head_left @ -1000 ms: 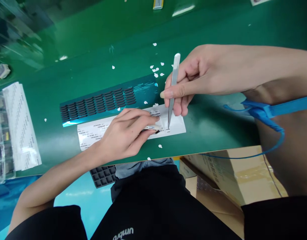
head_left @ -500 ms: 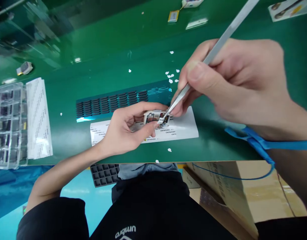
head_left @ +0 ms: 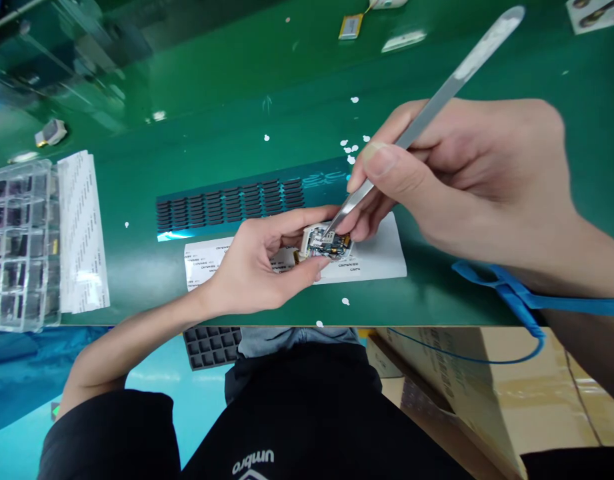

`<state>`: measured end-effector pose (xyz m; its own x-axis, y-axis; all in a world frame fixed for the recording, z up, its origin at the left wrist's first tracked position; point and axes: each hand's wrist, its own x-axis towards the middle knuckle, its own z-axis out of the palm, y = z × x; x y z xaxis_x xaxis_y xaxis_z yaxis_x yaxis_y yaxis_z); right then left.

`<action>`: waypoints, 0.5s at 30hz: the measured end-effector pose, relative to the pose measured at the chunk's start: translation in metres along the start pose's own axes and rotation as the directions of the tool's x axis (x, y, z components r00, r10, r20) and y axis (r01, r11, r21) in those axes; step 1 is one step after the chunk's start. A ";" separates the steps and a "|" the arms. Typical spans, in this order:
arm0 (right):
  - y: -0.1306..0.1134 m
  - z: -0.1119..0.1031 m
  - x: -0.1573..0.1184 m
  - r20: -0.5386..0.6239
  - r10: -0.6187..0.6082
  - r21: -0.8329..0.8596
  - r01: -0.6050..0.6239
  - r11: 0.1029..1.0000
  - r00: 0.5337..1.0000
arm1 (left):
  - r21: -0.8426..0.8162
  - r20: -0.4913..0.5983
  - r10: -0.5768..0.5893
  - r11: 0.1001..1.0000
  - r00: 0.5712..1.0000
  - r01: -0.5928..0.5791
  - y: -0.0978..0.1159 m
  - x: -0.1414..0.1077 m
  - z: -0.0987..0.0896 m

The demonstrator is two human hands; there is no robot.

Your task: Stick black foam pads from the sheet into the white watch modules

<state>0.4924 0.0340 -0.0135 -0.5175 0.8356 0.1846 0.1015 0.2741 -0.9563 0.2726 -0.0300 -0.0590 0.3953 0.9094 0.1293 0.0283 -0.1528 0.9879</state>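
Note:
My left hand (head_left: 259, 267) is closed on a small white-cased electronic device (head_left: 331, 245), holding it by its edge between thumb and fingers. The case lies open, with a circuit board and a metal card holder showing. In my right hand (head_left: 467, 180) is a pair of metal tweezers (head_left: 431, 110), gripped like a pen and slanting down to the left. Their tip meets the board near the metal holder; whether it pinches anything is too small to tell. My right fingertips are close beside the device's right edge. Under both hands lies a printed white backing sheet (head_left: 387, 257).
A teal sheet with rows of dark strips (head_left: 231, 203) lies behind my left hand. Small white stickers (head_left: 351, 160) dot the green table. At left are a clear compartment box (head_left: 21, 247) and white sheets (head_left: 84, 233). A blue wrist strap (head_left: 577, 305) trails a cord.
The device has tilted, so its circuit board now faces up more fully. My right hand and the tweezers have shifted slightly to the left, with the tip still at the device.

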 end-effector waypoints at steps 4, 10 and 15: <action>0.002 0.001 0.001 -0.008 -0.061 0.028 0.061 0.998 0.998 | -0.030 -0.004 -0.019 0.999 1.000 0.019 0.002 0.001 0.001; 0.001 0.004 0.004 -0.012 -0.030 0.026 0.030 0.999 0.999 | -0.052 -0.022 -0.077 0.996 0.997 0.076 0.010 0.003 0.002; 0.006 0.004 0.002 -0.005 -0.063 0.013 0.063 0.998 0.998 | -0.069 -0.103 -0.117 0.992 0.988 0.110 0.013 0.000 0.007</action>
<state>0.4887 0.0354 -0.0196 -0.5189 0.8188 0.2454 0.0577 0.3200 -0.9457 0.2797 -0.0345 -0.0471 0.2924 0.9560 0.0213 0.0086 -0.0249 0.9997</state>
